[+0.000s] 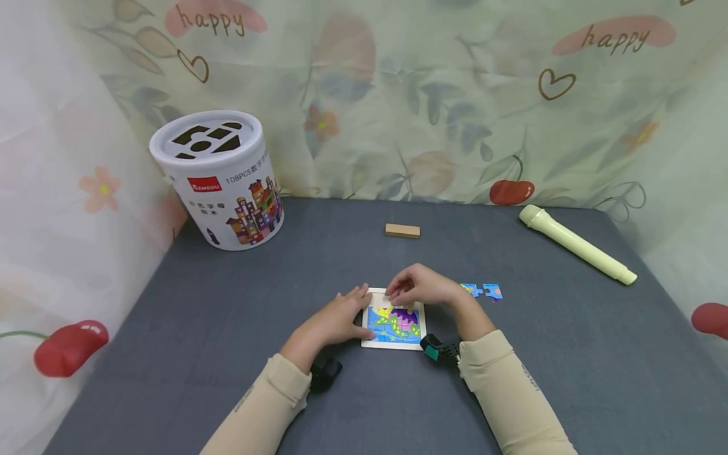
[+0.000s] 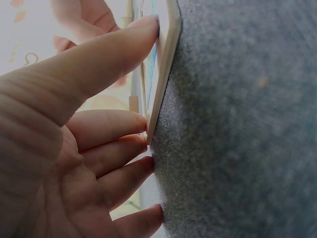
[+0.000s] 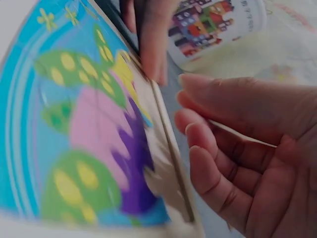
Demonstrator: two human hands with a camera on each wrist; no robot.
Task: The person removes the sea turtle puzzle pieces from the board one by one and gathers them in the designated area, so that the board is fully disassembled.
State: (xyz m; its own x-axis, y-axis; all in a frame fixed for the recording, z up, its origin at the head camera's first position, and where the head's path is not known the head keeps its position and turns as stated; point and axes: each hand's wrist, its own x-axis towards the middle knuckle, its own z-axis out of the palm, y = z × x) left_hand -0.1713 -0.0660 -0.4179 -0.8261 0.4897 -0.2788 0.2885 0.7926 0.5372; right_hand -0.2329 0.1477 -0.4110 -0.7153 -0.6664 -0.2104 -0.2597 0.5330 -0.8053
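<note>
A jigsaw puzzle (image 1: 394,328) in a pale wooden frame (image 1: 392,345) lies on the table. Its picture shows blue, green, pink and purple parts; bare board (image 3: 162,158) shows along the far side. My left hand (image 1: 335,318) is at the frame's left side, thumb (image 2: 141,37) resting on the near part and fingers by the far left corner. Over the bare strip hovers my right hand (image 1: 423,286), its fingers curled in toward the thumb (image 3: 213,89); no piece shows between them. Loose puzzle pieces (image 1: 492,291) lie to the right, partly behind my right wrist.
At the back left stands a white tub (image 1: 227,196) with shaped holes in its lid. A small wooden block (image 1: 402,230) lies beyond the puzzle. Far right, a pale yellow microphone-shaped stick (image 1: 580,245) lies slanted. Patterned cloth (image 1: 387,101) hangs behind the dark table (image 1: 318,253).
</note>
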